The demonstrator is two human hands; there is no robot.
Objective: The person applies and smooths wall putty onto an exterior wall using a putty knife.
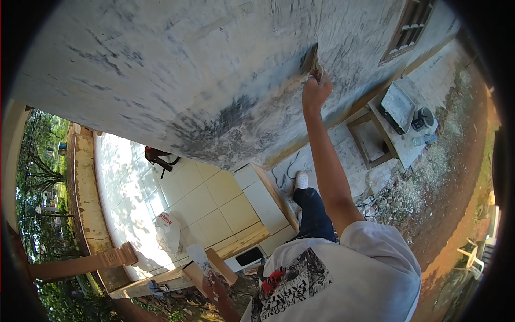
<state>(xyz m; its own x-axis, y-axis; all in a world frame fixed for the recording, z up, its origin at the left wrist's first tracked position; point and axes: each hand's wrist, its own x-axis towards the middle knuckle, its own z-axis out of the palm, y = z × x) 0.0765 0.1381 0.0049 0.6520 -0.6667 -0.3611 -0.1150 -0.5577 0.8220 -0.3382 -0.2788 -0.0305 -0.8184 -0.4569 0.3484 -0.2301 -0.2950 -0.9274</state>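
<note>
My right arm reaches up to the wall (214,70), a grey-white surface with dark patches and smears. In my right hand (317,94) is a putty knife (309,60), its wide blade against the wall; the closed fingers hide most of its handle. Low on the left, my left hand (215,288), marked with white smears, grips a flat whitish scraper (199,257). That scraper points up and away from me, apart from the wall. Below it, partly covered by the hand, stands an open cardboard box (222,264).
On the right, a wooden table (410,155) carries a smeared tray (397,107), a dark tub (424,117) and a clear bottle (424,139). Rubble (399,212) lies beside it. A tiled porch (201,206) with a white plastic bag (168,232) is at left. A barred window (409,27) interrupts the wall.
</note>
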